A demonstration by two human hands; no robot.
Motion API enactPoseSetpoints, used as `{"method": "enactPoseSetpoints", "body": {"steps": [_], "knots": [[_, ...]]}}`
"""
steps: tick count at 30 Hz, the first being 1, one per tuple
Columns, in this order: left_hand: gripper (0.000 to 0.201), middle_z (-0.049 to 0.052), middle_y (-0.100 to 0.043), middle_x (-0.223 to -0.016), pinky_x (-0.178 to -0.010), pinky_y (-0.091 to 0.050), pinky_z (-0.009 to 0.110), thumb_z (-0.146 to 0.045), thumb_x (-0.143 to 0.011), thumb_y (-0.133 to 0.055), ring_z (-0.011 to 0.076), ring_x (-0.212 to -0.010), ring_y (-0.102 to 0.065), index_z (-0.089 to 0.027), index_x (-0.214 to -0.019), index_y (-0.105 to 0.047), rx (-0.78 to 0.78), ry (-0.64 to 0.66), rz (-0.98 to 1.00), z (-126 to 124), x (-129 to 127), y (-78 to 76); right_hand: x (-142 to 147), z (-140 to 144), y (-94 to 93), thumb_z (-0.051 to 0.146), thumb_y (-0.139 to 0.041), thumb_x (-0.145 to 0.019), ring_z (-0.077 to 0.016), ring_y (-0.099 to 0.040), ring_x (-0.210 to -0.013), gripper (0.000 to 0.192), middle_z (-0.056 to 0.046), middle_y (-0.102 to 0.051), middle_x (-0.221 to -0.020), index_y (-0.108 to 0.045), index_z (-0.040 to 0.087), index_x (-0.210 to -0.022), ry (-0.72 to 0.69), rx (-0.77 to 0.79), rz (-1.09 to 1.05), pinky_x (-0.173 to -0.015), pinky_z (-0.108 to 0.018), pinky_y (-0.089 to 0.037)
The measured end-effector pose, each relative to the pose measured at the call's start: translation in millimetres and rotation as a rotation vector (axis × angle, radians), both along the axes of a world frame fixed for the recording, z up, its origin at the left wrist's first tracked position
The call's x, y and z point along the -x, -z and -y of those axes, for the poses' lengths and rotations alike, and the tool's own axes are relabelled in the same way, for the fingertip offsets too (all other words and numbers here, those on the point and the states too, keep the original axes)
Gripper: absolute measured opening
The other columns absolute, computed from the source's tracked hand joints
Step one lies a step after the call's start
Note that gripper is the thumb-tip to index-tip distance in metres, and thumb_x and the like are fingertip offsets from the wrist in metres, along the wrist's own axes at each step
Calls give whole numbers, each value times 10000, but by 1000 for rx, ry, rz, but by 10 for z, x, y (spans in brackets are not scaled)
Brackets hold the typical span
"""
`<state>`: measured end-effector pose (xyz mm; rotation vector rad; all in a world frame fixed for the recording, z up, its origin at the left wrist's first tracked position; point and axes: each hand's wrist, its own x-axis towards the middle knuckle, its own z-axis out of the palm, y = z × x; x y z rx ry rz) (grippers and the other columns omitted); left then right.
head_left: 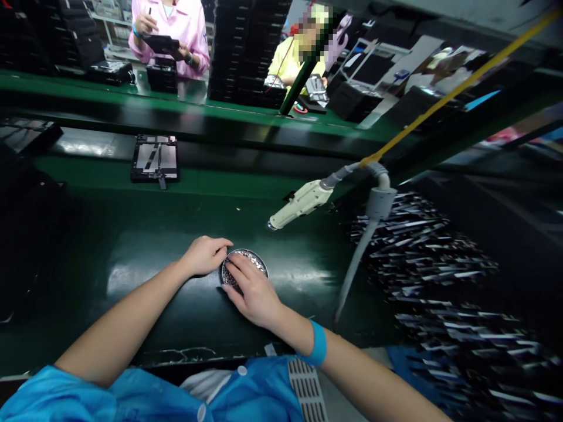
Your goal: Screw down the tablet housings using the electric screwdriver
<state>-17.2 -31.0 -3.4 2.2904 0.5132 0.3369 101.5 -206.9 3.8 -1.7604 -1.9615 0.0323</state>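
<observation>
blue smock (259,390) at near edge of workbench (176,319); right hand (257,296) in parts dish (244,250), left hand (204,257) half-curled alongside, grips unclear.

My garment (264,387) is bright blue with pale buttons (202,412), my wristband (317,343) plain turquoise. My bench (299,258) shines dark green, the small pieces (253,258) silvery, the tool (303,203) cream, the overhead strap (461,88) yellow.

Foreground dim, background brighter. Light apparently from above: pale glare patches on glossy green benchtop (303,299). Dark stack (26,234) at far left sinks into shadow, detail lost. Thin strips (444,258) at right look smeared, stretched toward edge. Yellow-clad co-worker (282,60): head pixelated.
</observation>
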Motion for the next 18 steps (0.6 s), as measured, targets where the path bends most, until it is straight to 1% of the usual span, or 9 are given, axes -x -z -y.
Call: {"method": "enactPoseSetpoints", "body": {"steps": [3,6,9,12,14,15,18], "knots": [[359,7,-818,-984,-809,-568,262,-207,-957,-496,171,-813,-766,-229,-1189,-768,-7,-3,-8,4,3,4,-50,97,-32,384,-588,-984,-373,-569,-1385,509,-241,-620,-1436,-602,59,-1377,-139,71,82,-1129,-571,-532],[359,14,-816,-1022,-836,-569,276,-212,-954,-501,185,-866,-771,-231,-1194,-768,-14,-2,-8,10,-3,16,-223,240,-86,383,-597,-984,-346,-526,-1438,575,-213,-593,-1485,-520,94,-1475,-300,115,102,-1167,-572,-492],[363,13,-809,-1076,-881,-564,289,-212,-953,-499,196,-940,-770,-239,-1197,-768,-19,-3,-6,16,-15,29,-390,344,-129,378,-613,-981,-335,-502,-1462,645,-208,-577,-1503,-434,120,-1545,-375,133,109,-1198,-593,-440],[363,8,-812,-1055,-874,-566,287,-214,-953,-500,192,-919,-772,-245,-1195,-769,-22,-3,-12,18,-19,28,-446,335,-147,443,-607,-982,-334,-465,-1490,733,-210,-553,-1525,-361,99,-1581,-456,188,125,-1230,-589,-395],[359,9,-813,-1046,-867,-569,285,-216,-953,-499,192,-916,-772,-245,-1187,-771,-26,-4,-18,18,-14,21,-440,280,-138,490,-583,-989,-334,-439,-1507,762,-208,-518,-1554,-342,82,-1586,-487,232,145,-1248,-579,-371],[358,9,-813,-1042,-864,-569,283,-217,-954,-498,192,-919,-772,-245,-1183,-772,-28,-4,-21,18,-10,17,-439,250,-128,502,-572,-993,-334,-427,-1514,760,-205,-501,-1569,-344,83,-1585,-480,244,154,-1254,-578,-360],[355,6,-812,-1049,-870,-568,280,-218,-958,-495,192,-940,-770,-250,-1183,-769,-32,-1,-28,20,-1,8,-472,194,-84,502,-559,-1000,-339,-396,-1532,742,-204,-461,-1598,-344,107,-1590,-415,242,158,-1258,-597,-343]]}}
